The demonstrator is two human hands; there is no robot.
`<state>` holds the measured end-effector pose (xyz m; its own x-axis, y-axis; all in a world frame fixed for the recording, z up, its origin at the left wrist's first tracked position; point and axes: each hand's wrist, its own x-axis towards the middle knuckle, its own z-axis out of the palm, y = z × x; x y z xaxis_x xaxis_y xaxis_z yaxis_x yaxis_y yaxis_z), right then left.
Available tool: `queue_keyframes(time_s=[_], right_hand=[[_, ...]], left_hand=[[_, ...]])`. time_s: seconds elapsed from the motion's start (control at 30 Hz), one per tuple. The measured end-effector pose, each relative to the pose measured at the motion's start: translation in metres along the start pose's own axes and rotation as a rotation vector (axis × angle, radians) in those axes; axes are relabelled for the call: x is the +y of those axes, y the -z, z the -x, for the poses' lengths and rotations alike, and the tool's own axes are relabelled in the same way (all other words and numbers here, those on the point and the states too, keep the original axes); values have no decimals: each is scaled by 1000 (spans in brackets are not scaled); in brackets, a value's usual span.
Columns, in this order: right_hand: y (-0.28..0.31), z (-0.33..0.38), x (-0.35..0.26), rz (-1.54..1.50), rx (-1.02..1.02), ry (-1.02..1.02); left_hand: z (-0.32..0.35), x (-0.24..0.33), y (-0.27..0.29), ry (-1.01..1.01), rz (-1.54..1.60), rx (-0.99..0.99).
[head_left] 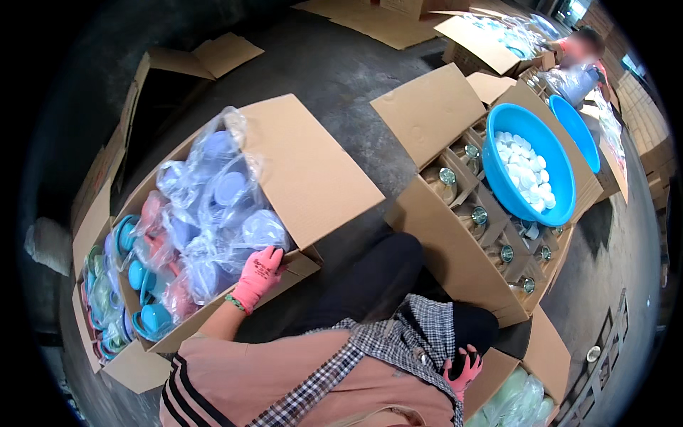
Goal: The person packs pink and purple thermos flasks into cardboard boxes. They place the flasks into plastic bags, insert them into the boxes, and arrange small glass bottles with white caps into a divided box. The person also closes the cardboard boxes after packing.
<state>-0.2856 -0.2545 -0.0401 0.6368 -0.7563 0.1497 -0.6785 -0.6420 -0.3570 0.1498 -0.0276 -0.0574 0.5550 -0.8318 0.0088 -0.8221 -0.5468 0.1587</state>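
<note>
My left hand [260, 276], in a pink glove, is closed over the near rim of an open cardboard box [213, 302]; its fingertips are partly hidden. Right beside those fingers lie purple lidded containers [231, 188] in clear plastic bags, filling much of that box. Blue lids or cups with handles [151, 320] and some red bagged pieces [181, 295] sit at its left side. On my thigh at the lower right rests my right hand [464, 370], also pink-gloved, fingers apart and holding nothing. It is close to a box of pale green bagged items [512, 398].
At right, a divided carton [455, 249] holds glass jars [473, 213]. On top sits a blue basin [530, 117] of white lids. Another blue basin [573, 132] and a person [580, 67] are beyond. More open cartons [135, 366] stand left.
</note>
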Motion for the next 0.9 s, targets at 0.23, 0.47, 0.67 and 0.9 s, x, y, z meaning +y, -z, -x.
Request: queue_keyframes(time_s=[0.23, 0.47, 0.67, 0.9], right_hand=[[-3, -12, 12, 85, -19, 9], [0, -44, -12, 36, -121, 44], [-7, -74, -43, -42, -107, 95], [-14, -98, -53, -91, -88, 168]], left_hand=[[-139, 0, -5, 155, 32, -13], [-305, -40, -20, 187, -39, 197], [-344, -25, -15, 327, 170, 102], [-267, 52, -36, 35, 118, 105]])
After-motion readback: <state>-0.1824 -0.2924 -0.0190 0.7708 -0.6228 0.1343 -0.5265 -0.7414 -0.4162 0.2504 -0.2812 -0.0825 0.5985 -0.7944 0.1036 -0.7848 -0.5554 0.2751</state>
